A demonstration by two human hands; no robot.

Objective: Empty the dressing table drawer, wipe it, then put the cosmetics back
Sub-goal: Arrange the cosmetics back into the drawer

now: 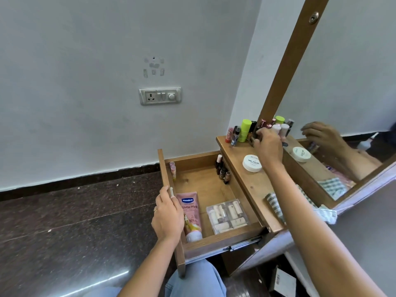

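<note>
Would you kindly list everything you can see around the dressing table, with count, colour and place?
drawer: one, brown wood, pulled open
lotion tube: one, pink, drawer's left side
clear case: one, holds pale tubes, drawer front right
dark bottles: several, drawer's right back
pink sticks: two, drawer's left back
white jar: one, tabletop
green containers: stacked, tabletop back
checked cloth: one, green-white, tabletop front
mirror: one, wood-framed
socket plate: one, white, wall
left hand: on drawer front
right hand: grip on small bottle, tabletop back
</note>
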